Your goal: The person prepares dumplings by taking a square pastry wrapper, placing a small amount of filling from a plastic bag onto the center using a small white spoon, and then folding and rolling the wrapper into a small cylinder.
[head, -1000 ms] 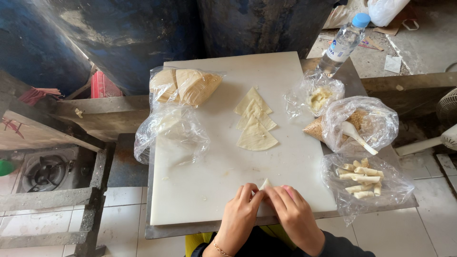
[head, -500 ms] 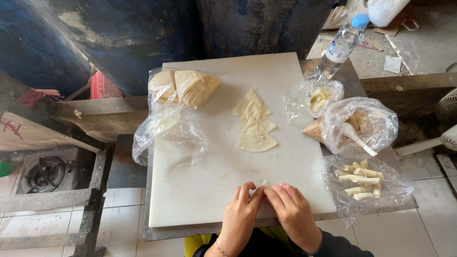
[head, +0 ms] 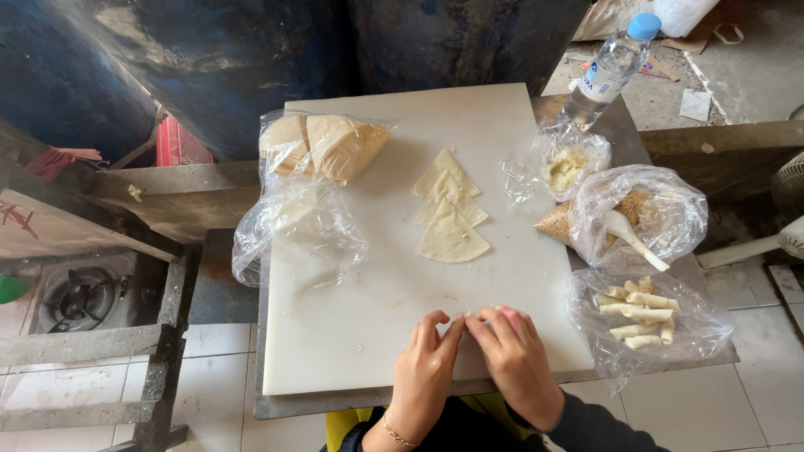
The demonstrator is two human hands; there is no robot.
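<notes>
White cutting board [head: 394,326]; pale cream wrapper triangles [head: 450,209]; clear water bottle [head: 607,71] with blue cap; blue-black barrel [head: 251,59].

A second ago a pale strip of wrapper [head: 466,317] stood up plainly between the fingertips of both hands; now only a small sliver of it shows there, the rest covered by the fingers. The left hand [head: 425,362] and the right hand [head: 512,362] have closed in on each other, fingertips now touching over the piece, and both have flattened lower onto the board [head: 377,335]. The grip has shifted slightly toward the board's near edge, and the right fingers curl further over the wrapper.
</notes>
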